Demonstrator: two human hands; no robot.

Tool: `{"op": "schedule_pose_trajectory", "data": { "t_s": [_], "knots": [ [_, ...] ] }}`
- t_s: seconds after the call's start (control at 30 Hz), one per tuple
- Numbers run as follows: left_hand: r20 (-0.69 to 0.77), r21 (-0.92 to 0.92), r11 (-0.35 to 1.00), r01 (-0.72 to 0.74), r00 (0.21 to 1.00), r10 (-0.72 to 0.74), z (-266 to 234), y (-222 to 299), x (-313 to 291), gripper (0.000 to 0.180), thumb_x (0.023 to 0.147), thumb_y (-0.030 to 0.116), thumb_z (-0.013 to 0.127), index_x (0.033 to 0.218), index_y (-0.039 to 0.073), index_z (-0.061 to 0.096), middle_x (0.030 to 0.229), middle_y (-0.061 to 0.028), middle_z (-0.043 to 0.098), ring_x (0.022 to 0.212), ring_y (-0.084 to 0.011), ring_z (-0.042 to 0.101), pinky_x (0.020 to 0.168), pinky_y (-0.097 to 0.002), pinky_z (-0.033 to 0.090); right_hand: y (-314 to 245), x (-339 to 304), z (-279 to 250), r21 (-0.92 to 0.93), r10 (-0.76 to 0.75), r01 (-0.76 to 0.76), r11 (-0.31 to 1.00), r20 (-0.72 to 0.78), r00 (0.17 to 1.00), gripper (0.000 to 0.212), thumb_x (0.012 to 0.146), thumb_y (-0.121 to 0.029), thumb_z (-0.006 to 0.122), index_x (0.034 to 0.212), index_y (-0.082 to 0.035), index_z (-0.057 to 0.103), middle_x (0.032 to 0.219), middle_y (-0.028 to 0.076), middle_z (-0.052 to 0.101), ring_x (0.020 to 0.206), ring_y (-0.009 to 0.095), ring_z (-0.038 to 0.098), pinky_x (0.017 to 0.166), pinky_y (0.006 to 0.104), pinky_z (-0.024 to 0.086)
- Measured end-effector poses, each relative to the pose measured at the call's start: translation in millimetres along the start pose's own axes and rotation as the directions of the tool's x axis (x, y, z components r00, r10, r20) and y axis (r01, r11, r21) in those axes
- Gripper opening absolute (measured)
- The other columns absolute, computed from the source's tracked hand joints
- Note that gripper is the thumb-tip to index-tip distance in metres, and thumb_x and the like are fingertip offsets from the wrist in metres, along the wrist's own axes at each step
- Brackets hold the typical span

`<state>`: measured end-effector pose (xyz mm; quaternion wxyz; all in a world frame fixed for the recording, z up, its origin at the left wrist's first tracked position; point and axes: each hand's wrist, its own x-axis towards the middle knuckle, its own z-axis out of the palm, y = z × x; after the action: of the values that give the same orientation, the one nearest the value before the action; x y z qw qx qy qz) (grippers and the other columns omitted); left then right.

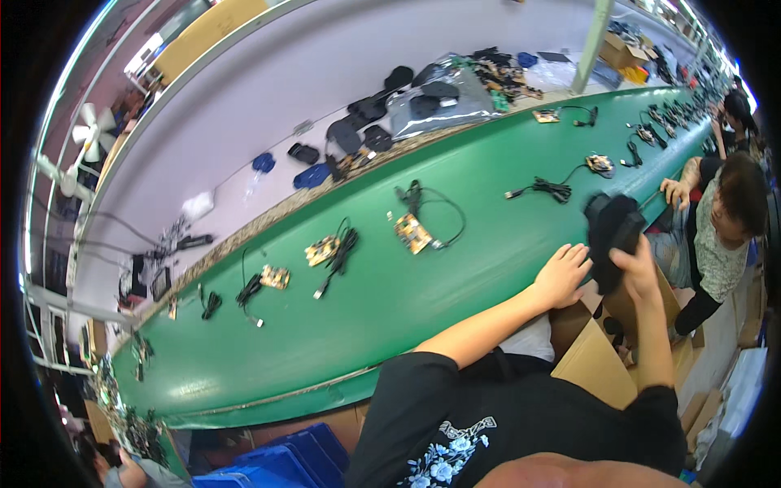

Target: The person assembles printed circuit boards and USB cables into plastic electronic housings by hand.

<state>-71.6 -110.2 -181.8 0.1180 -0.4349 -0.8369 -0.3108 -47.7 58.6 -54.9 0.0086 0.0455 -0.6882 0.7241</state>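
Over the belt's near right edge, my right hand (639, 272) grips a bundle of black pieces (610, 236), with the thumb pressed on its near side. The bundle is blurred, so I cannot tell how many pieces it holds. Just to its left, my left hand (563, 275) lies with fingers stretched out, apart from the bundle and holding nothing. An open cardboard box (598, 362) stands below my hands; dark pieces show inside it.
The green belt (366, 342) carries small circuit boards (413, 234) with coiled black cables (338, 252). Behind it, a ledge holds dark rounded parts (346, 137) and a clear plastic bag (447, 98). Blue bins (281, 459) stand below. A co-worker (724, 211) sits at the right.
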Motion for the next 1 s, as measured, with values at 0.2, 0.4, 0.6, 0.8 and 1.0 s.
{"op": "schedule_pose_trajectory", "data": {
  "t_s": [0.2, 0.4, 0.6, 0.8, 1.0],
  "knots": [
    [-0.087, -0.036, 0.993, 0.111, 0.990, -0.113, -20.1, 3.9, -44.0, 0.068, 0.081, 0.027, 0.073, 0.140, 0.003, 0.049, 0.143, -0.0160, 0.050, 0.141, -0.0317, 0.040, 0.117, -0.0482, 0.031, 18.2, 193.6, 231.6, 0.058, 0.093, -0.124, 0.991, 0.382, 0.919, 0.056, 0.083, -0.015, 0.081, 0.132, -0.003, 0.057, 0.117, 0.005, 0.066, 0.102, 0.017, 0.064, 0.093, 0.0361, 0.052],
    [-0.132, -0.159, 0.973, 0.167, 0.973, -0.189, -66.8, 11.7, -115.8, 0.059, 0.083, 0.024, 0.073, 0.134, 0.001, 0.054, 0.142, -0.0181, 0.051, 0.140, -0.0338, 0.043, 0.116, -0.0478, 0.034, 8.3, 361.4, 330.8, -0.572, -0.244, 0.198, 0.796, -0.004, 0.970, 0.101, 0.068, -0.045, 0.090, 0.142, 0.006, 0.046, 0.139, 0.026, 0.056, 0.128, 0.034, 0.056, 0.106, 0.0422, 0.046],
    [-0.287, 0.029, 0.852, 0.523, 0.821, -0.494, -158.0, -20.5, -216.3, 0.056, 0.081, 0.023, 0.077, 0.129, 0.001, 0.060, 0.137, -0.0228, 0.055, 0.130, -0.0399, 0.051, 0.109, -0.0503, 0.041, 70.2, 261.8, 347.4, -0.535, -0.252, 0.534, 0.655, 0.512, 0.821, 0.077, 0.083, -0.051, 0.074, 0.137, 0.000, 0.055, 0.139, 0.023, 0.056, 0.131, 0.035, 0.055, 0.109, 0.0425, 0.043],
    [-0.558, 0.267, 0.568, 0.778, 0.606, -0.568, -253.0, -97.8, -319.5, 0.045, 0.087, 0.025, 0.071, 0.122, -0.004, 0.063, 0.131, -0.0232, 0.060, 0.123, -0.0398, 0.056, 0.106, -0.0490, 0.043, 101.9, 160.9, 237.9, -0.659, -0.179, 0.491, 0.570, 0.483, 0.857, 0.058, 0.090, -0.036, 0.072, 0.133, 0.000, 0.057, 0.133, 0.018, 0.059, 0.126, 0.031, 0.056, 0.107, 0.0405, 0.044],
    [-0.638, 0.246, 0.427, 0.870, 0.477, -0.604, -250.1, -103.4, -323.5, 0.039, 0.091, 0.020, 0.065, 0.124, -0.001, 0.064, 0.132, -0.0185, 0.058, 0.126, -0.0358, 0.052, 0.102, -0.0469, 0.042, 102.4, 231.4, 298.1, -0.497, -0.277, 0.557, 0.665, 0.528, 0.803, 0.044, 0.087, -0.031, 0.071, 0.119, -0.001, 0.066, 0.113, 0.017, 0.069, 0.101, 0.029, 0.068, 0.089, 0.0405, 0.053]
  ]
}}
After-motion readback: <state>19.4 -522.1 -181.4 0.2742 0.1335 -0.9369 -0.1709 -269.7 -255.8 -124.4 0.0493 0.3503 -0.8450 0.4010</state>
